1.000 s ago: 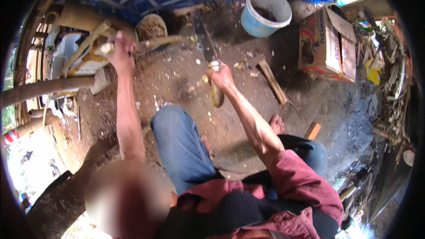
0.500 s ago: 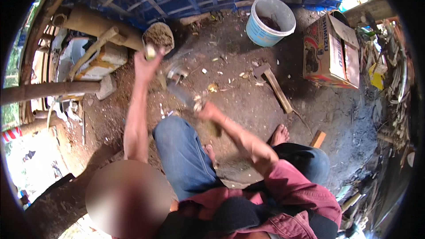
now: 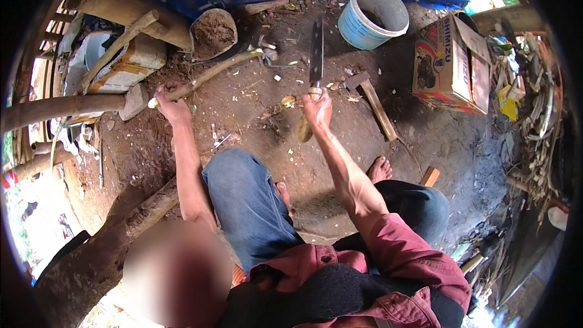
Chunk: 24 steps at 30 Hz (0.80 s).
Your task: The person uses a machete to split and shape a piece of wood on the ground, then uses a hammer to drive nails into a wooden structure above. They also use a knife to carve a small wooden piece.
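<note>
My left hand [image 3: 174,106] is closed round the near end of a wooden stick [image 3: 212,74], which slants up and right just above the dirt floor. In my right hand [image 3: 317,111] I grip a machete [image 3: 317,51] by its handle, its dark blade pointing away from me. The blade stands apart from the stick, to its right. Pale chips lie on the ground between my hands and beyond them.
An axe-like tool [image 3: 379,109] with a wooden handle lies right of my right hand. A blue-and-white bucket [image 3: 358,27] and a cardboard box [image 3: 446,64] stand beyond it. Brown earth [image 3: 212,33] fills a container at far left. A log [image 3: 115,237] lies by my left side.
My left hand has come nearer and left, away from the earth-filled container, and the stick now shows plainly. My right hand has moved right and forward; the machete has swung from pointing left to pointing away.
</note>
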Each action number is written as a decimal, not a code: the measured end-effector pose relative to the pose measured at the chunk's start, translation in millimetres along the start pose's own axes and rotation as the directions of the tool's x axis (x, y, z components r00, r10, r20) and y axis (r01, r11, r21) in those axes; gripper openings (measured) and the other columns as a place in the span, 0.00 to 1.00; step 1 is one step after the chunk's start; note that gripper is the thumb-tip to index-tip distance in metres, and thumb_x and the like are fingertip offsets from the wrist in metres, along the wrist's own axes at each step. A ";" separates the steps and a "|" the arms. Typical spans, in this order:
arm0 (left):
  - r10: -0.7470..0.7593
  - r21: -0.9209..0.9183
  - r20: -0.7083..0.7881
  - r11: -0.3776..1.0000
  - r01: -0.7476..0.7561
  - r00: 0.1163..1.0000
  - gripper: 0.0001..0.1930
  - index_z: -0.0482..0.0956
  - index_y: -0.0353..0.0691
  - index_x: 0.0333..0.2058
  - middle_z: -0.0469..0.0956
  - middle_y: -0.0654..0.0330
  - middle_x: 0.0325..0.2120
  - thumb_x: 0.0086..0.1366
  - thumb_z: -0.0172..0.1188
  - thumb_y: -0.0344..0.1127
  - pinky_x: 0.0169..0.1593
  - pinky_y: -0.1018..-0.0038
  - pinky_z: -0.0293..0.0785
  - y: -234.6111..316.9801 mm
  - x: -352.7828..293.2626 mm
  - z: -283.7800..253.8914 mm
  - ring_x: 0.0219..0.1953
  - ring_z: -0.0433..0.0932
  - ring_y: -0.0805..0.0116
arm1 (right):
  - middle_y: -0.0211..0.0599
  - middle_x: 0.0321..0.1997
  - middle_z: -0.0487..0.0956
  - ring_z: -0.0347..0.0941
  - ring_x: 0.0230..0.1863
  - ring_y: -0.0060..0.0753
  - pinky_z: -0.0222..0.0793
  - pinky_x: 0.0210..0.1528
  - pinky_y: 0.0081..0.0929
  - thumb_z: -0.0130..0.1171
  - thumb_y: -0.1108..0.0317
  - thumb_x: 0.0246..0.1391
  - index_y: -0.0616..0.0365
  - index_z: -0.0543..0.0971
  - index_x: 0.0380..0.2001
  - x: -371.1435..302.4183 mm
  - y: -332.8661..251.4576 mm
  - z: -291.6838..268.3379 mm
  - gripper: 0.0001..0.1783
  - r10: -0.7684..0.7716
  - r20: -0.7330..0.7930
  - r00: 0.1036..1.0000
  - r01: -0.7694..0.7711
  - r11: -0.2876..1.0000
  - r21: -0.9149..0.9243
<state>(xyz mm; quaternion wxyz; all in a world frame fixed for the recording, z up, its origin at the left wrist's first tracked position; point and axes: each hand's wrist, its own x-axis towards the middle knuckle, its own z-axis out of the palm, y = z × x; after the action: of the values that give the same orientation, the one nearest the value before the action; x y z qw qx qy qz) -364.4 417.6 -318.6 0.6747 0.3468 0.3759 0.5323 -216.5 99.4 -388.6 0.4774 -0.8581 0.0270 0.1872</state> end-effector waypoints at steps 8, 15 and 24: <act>0.122 0.003 -0.240 0.992 -0.125 0.963 0.12 0.69 0.39 0.32 0.63 0.64 0.21 0.60 0.54 0.43 0.33 0.66 0.65 -4.7 19.3 -16.9 0.23 0.61 0.69 | 0.50 0.30 0.78 0.76 0.32 0.50 0.70 0.38 0.41 0.58 0.59 0.40 0.62 0.72 0.40 -5.0 -7.3 -18.5 0.24 -0.106 0.064 0.992 0.109 0.993 -0.037; 0.087 -0.063 0.088 0.995 -0.081 0.992 0.14 0.69 0.38 0.26 0.56 0.68 0.14 0.58 0.47 0.44 0.28 0.68 0.60 -3.6 29.2 -3.6 0.18 0.55 0.73 | 0.47 0.25 0.78 0.77 0.27 0.47 0.71 0.32 0.38 0.59 0.65 0.40 0.60 0.72 0.38 -18.8 -65.2 -11.8 0.19 -0.388 -0.006 0.921 0.377 0.890 0.255; 0.166 -0.051 0.135 0.986 -0.161 0.977 0.12 0.71 0.39 0.27 0.58 0.66 0.14 0.58 0.46 0.42 0.29 0.69 0.63 -15.6 34.8 -0.8 0.18 0.56 0.72 | 0.52 0.35 0.80 0.78 0.36 0.53 0.73 0.44 0.46 0.60 0.57 0.41 0.57 0.72 0.50 -16.7 18.7 4.3 0.30 -0.169 0.413 0.895 0.340 0.857 -0.386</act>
<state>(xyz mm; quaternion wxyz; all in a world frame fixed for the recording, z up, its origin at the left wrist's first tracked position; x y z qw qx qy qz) -352.7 448.7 -337.3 0.6599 0.3991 0.2875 0.5680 -237.5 90.6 -400.0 0.2840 -0.8904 -0.2218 0.2781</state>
